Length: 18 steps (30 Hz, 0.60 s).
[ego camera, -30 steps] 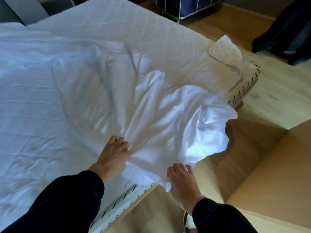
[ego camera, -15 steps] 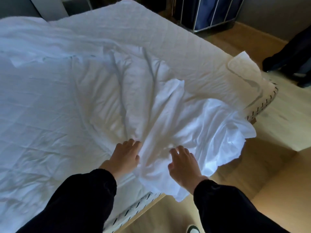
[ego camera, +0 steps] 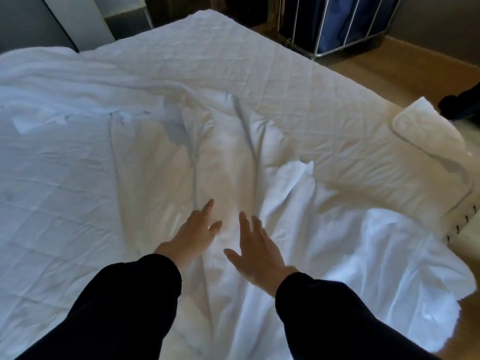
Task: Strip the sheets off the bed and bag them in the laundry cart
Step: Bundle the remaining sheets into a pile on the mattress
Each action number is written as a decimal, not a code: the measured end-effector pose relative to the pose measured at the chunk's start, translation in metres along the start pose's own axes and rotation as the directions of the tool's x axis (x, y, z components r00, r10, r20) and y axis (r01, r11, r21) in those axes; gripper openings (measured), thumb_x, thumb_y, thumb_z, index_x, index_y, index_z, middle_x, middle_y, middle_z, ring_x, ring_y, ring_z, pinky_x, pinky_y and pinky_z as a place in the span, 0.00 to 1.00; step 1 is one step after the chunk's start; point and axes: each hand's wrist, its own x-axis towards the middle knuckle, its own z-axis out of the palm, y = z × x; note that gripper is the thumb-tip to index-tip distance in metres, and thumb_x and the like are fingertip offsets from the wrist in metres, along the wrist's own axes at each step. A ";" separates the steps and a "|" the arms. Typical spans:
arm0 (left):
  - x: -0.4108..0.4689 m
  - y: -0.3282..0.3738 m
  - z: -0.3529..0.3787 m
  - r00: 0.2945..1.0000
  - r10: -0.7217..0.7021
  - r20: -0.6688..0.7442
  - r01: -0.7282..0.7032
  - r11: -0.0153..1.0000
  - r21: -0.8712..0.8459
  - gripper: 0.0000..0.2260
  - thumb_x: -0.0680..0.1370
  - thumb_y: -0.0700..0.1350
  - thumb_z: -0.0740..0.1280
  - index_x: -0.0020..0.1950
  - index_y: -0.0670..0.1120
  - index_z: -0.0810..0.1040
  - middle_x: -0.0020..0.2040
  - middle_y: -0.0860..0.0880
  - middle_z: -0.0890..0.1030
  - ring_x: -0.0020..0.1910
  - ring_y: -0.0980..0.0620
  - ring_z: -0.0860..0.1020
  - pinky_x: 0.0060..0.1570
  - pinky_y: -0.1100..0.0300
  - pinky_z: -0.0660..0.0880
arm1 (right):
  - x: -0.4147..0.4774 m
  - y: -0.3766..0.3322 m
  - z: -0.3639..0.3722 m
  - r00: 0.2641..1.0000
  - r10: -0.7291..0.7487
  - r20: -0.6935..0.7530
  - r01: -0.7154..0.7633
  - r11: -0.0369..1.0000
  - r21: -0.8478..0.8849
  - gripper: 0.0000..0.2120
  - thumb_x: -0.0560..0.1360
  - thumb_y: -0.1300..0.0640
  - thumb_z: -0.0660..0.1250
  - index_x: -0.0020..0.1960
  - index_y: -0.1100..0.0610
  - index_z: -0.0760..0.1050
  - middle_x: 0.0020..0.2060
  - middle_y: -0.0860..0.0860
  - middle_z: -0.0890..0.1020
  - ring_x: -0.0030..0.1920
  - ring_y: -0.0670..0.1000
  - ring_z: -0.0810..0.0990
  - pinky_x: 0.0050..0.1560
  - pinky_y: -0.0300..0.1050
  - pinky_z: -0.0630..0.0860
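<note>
Head view: the rumpled white cotton sheet (ego camera: 298, 229) lies bunched across the middle of the quilted white mattress pad (ego camera: 259, 74), its loose end spilling over the bed corner at 4 o'clock. Left hand (ego camera: 192, 237) and right hand (ego camera: 257, 253) are side by side above the sheet's folds, fingers spread straight, grasping nothing. The metal-framed laundry cart with blue fabric (ego camera: 335, 24) stands at 1 o'clock, beyond the bed.

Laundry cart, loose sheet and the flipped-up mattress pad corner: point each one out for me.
laundry cart (ego camera: 333, 24), head view, on its blue fabric side between the metal bars.
loose sheet (ego camera: 363, 255), head view, on the bunched part at lower right.
mattress pad corner (ego camera: 426, 131), head view, on the folded-back flap.
</note>
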 end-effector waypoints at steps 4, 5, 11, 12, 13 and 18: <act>0.043 0.014 -0.006 0.968 -0.227 -0.107 0.173 0.912 -0.372 0.35 0.79 0.49 0.66 0.78 0.44 0.50 0.73 0.42 0.67 0.70 0.42 0.68 0.65 0.55 0.67 | 0.053 0.006 -0.012 0.994 0.097 0.057 -0.104 0.987 0.126 0.47 0.76 0.41 0.63 0.77 0.59 0.34 0.75 0.61 0.52 0.72 0.59 0.64 0.67 0.49 0.65; 0.051 0.014 -0.006 0.952 -0.282 -0.124 0.207 0.883 -0.421 0.32 0.78 0.46 0.67 0.76 0.41 0.55 0.69 0.41 0.71 0.65 0.41 0.72 0.60 0.55 0.71 | 0.062 0.007 -0.014 0.989 0.109 0.098 -0.124 0.979 0.164 0.49 0.76 0.40 0.64 0.77 0.59 0.34 0.75 0.61 0.52 0.72 0.59 0.62 0.68 0.49 0.65; 0.055 0.004 -0.021 0.928 -0.359 -0.104 0.242 0.789 -0.565 0.10 0.75 0.37 0.60 0.34 0.39 0.71 0.29 0.45 0.70 0.27 0.47 0.68 0.27 0.59 0.62 | 0.082 -0.018 -0.010 0.989 0.029 0.143 -0.058 0.978 0.203 0.46 0.72 0.37 0.67 0.78 0.50 0.43 0.71 0.54 0.60 0.67 0.57 0.70 0.63 0.49 0.69; 0.050 -0.003 -0.024 0.922 -0.376 -0.091 0.263 0.784 -0.563 0.11 0.75 0.37 0.60 0.32 0.39 0.70 0.28 0.45 0.70 0.27 0.48 0.68 0.27 0.59 0.62 | 0.083 -0.027 -0.007 0.991 0.009 0.137 -0.034 0.983 0.182 0.45 0.73 0.38 0.67 0.78 0.50 0.44 0.69 0.53 0.62 0.65 0.58 0.72 0.61 0.49 0.70; 0.046 -0.012 -0.025 0.917 -0.393 -0.072 0.292 0.782 -0.551 0.11 0.75 0.36 0.60 0.33 0.39 0.71 0.28 0.45 0.70 0.27 0.48 0.69 0.27 0.60 0.64 | 0.083 -0.036 -0.003 0.991 -0.016 0.131 -0.005 0.988 0.152 0.41 0.74 0.42 0.67 0.77 0.51 0.46 0.67 0.53 0.65 0.63 0.58 0.74 0.58 0.50 0.71; 0.025 -0.070 -0.031 0.858 -0.509 0.077 0.489 0.760 -0.427 0.04 0.80 0.38 0.58 0.46 0.42 0.71 0.33 0.47 0.71 0.32 0.47 0.74 0.36 0.56 0.78 | 0.074 -0.077 0.027 0.972 -0.203 0.115 0.196 0.978 0.076 0.17 0.71 0.63 0.59 0.58 0.54 0.72 0.51 0.54 0.81 0.52 0.58 0.79 0.48 0.47 0.75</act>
